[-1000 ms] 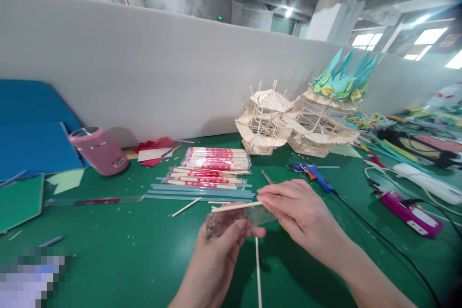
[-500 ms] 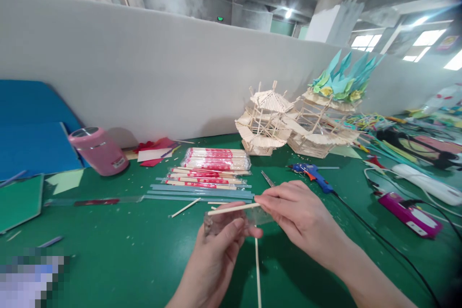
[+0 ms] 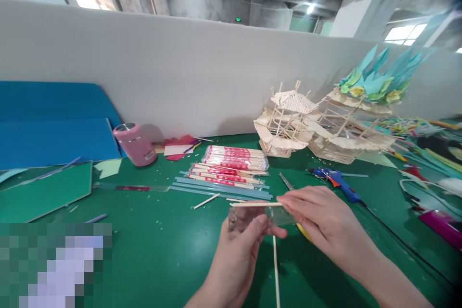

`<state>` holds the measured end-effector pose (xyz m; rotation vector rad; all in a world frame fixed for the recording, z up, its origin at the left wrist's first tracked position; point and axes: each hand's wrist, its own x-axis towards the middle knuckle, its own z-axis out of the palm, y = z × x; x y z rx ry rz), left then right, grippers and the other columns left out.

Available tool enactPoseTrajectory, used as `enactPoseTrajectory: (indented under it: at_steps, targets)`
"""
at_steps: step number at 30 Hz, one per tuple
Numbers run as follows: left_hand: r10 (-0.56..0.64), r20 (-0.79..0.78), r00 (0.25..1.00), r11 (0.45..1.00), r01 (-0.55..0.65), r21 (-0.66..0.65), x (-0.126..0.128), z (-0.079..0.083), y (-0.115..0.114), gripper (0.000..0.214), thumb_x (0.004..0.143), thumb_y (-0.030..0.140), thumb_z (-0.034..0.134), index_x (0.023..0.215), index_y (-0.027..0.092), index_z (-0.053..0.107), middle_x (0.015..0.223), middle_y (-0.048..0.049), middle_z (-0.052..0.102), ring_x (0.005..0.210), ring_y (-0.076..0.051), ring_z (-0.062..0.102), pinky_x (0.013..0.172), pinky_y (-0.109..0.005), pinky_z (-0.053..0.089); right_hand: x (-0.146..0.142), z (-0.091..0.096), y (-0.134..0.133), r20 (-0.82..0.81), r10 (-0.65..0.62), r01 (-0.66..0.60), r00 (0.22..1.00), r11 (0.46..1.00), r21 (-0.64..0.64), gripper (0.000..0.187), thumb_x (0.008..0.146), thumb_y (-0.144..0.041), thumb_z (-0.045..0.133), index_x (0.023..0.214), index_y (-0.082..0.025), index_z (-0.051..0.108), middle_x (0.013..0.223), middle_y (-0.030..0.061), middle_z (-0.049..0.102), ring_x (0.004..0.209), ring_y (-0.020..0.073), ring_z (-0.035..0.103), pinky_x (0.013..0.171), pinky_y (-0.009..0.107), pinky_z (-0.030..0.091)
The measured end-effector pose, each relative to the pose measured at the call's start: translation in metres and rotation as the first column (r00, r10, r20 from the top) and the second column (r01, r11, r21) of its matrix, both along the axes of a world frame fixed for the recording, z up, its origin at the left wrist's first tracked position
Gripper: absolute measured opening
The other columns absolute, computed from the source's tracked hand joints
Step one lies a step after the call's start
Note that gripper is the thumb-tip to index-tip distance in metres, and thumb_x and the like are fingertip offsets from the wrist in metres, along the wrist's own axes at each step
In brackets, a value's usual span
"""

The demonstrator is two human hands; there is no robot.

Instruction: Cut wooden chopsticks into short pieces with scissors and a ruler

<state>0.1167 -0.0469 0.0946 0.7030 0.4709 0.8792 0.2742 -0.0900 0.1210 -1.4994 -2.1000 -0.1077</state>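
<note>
My left hand [image 3: 240, 250] is closed on a small clear plastic ruler [image 3: 245, 215], held just above the green table. My right hand [image 3: 319, 219] pinches the right end of a short wooden stick [image 3: 254, 204] and lays it level along the ruler's top edge. A longer wooden stick [image 3: 276, 269] lies on the mat below my hands. Something yellow [image 3: 304, 233] peeks out under my right hand.
Wrapped chopstick packs [image 3: 234, 159] and blue strips [image 3: 220, 190] lie behind my hands. Stick pagoda models [image 3: 288, 122] stand by the white wall. Also here are a blue glue gun [image 3: 337, 180], a pink cup [image 3: 135, 144], a long clear ruler [image 3: 132, 187] and blue foam boards [image 3: 54, 125].
The view has swung left, so everything sits further right in the picture. My hands keep the same hold, and the stick now lies more level against the ruler.
</note>
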Motion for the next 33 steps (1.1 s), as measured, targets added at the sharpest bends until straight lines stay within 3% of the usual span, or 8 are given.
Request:
enactPoseTrajectory:
  at_steps: [5,12,33]
  targets:
    - [0.006,0.019,1.000,1.000,-0.006,0.011,-0.0003,-0.0004,-0.0006,0.015,0.078,0.011,0.050,0.089,0.016,0.059,0.092,-0.0038,0.061,0.067,-0.014,0.060,0.074,-0.031,0.043,-0.0005,-0.0019,0.0003,0.017,0.002,-0.003,1.000,0.999,0.048,0.024,0.081,-0.012,0.045,0.101,-0.021,0.056,0.101,0.0058,0.061,0.092,0.0189,0.054,0.077,0.035,0.040]
    - [0.033,0.004,0.999,0.999,-0.033,-0.037,-0.0013,-0.0050,0.0013,0.022,0.076,0.014,0.054,0.098,0.017,0.057,0.075,-0.0014,0.063,0.067,-0.016,0.062,0.077,-0.031,0.040,-0.0033,-0.0053,0.0027,0.020,0.047,-0.049,0.999,0.997,0.065,0.027,0.081,-0.012,0.047,0.104,-0.022,0.055,0.103,0.0040,0.060,0.093,0.0166,0.054,0.076,0.033,0.041]
    - [0.029,-0.010,1.000,0.999,-0.029,-0.023,-0.0015,-0.0025,0.0010,0.017,0.080,0.019,0.049,0.095,0.014,0.057,0.072,-0.0034,0.065,0.064,-0.016,0.062,0.074,-0.030,0.041,-0.0013,-0.0075,0.0041,0.039,0.063,-0.066,0.997,0.996,0.063,0.028,0.082,-0.013,0.045,0.107,-0.023,0.052,0.104,0.0051,0.060,0.092,0.0179,0.054,0.076,0.035,0.040]
